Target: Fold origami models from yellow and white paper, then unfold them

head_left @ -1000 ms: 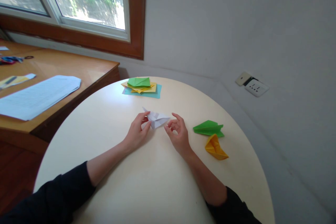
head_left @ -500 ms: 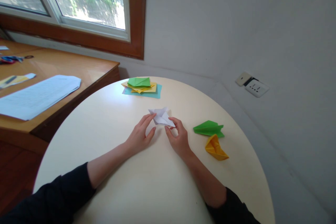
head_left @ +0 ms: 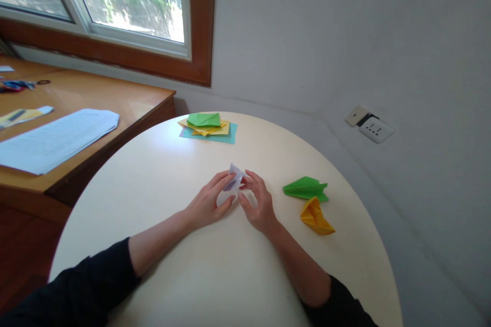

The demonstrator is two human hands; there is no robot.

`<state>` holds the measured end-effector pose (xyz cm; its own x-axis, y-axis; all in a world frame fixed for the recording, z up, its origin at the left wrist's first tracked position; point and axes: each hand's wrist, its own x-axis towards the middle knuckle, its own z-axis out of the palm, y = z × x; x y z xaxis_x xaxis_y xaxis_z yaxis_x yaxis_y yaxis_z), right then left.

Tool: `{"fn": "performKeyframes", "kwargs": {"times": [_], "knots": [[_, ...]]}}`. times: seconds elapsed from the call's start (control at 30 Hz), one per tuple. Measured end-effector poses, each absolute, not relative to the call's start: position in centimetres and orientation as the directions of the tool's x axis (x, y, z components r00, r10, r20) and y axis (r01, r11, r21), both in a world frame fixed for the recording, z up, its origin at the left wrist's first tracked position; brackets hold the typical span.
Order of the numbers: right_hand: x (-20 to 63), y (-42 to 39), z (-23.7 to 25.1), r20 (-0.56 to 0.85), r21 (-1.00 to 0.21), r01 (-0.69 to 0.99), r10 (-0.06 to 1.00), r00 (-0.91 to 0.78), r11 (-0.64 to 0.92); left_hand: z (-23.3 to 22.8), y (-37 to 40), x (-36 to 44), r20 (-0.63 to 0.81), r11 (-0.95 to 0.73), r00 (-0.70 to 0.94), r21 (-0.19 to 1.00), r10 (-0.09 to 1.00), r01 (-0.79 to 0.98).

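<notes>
A folded piece of white paper point(head_left: 235, 179) stands tilted between my two hands over the middle of the round table point(head_left: 184, 276). My left hand point(head_left: 210, 198) grips its left side, fingers on top and thumb below. On the other side, my right hand point(head_left: 258, 201) is curled with its fingertips at the paper's right edge; its fingers partly hide that edge. To the right of my right hand lie a green folded paper plane point(head_left: 306, 188) and a yellow folded paper boat point(head_left: 316, 216), close together.
A stack of coloured papers point(head_left: 209, 130), blue, yellow and green, lies at the table's far edge. On the wooden desk point(head_left: 92, 87) at left are printed sheets point(head_left: 57, 138) and scissors point(head_left: 17, 85). A wall socket point(head_left: 376, 129) is at right.
The white paper has been turned and tilted up, so it shows narrower and closer to my palms. My fingers have shifted around it, and the hands have drawn closer together.
</notes>
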<state>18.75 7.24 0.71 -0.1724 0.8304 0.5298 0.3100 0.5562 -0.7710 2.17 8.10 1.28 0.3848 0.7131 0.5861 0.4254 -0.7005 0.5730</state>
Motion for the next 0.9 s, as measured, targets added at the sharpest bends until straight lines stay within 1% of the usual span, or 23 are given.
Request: {"fn": "performKeyframes", "kwargs": {"times": [0.2, 0.43, 0.53, 0.77, 0.83, 0.9], "knots": [[18.75, 6.99, 0.9, 0.551, -0.753, 0.25, 0.791, -0.264, 0.608, 1.43, 8.34, 2.26, 0.571, -0.62, 0.254, 0.655, 0.78, 0.431], [18.57, 6.74, 1.52, 0.579, -0.7, 0.257, 0.74, -0.342, 0.666, 1.98, 8.29, 2.28, 0.542, -0.58, 0.211, 0.721, 0.813, 0.38], [18.56, 6.73, 1.51, 0.612, -0.66, 0.279, 0.715, -0.337, 0.697, 1.76, 8.36, 2.25, 0.523, -0.556, 0.195, 0.742, 0.83, 0.375], [18.64, 7.07, 1.37, 0.689, -0.531, 0.471, 0.682, -0.244, 0.705, 1.48, 8.67, 2.17, 0.446, -0.471, 0.155, 0.817, 0.882, 0.332], [18.62, 7.23, 1.35, 0.702, -0.52, 0.488, 0.676, -0.223, 0.701, 1.52, 8.66, 2.16, 0.437, -0.463, 0.154, 0.823, 0.886, 0.329], [18.58, 7.36, 1.32, 0.696, -0.547, 0.482, 0.692, -0.193, 0.685, 1.57, 8.58, 2.19, 0.43, -0.465, 0.176, 0.826, 0.885, 0.319]]}}
